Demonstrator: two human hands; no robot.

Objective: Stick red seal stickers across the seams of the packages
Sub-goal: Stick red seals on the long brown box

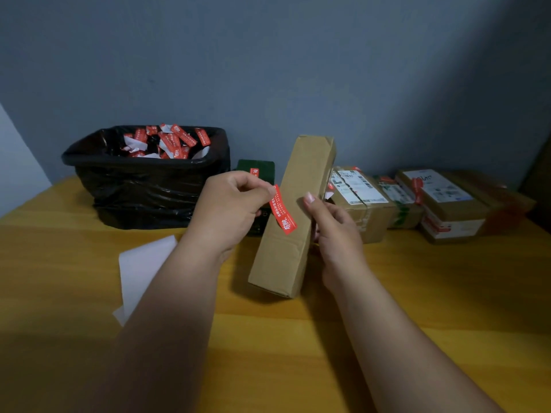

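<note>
A long brown cardboard package (295, 204) stands tilted in the middle of the yellow table, its near end on the tabletop. My right hand (334, 234) grips its right side, thumb on the front face. My left hand (229, 207) pinches the top end of a red seal sticker (282, 210), which hangs down in front of the package's front face. I cannot tell whether the sticker touches the cardboard.
A black-lined bin (146, 177) holding several red stickers and white backing scraps stands at the back left. A dark green box (258, 174) sits behind my left hand. Several sealed packages (423, 201) line the back right. White backing paper (143, 269) lies under my left forearm.
</note>
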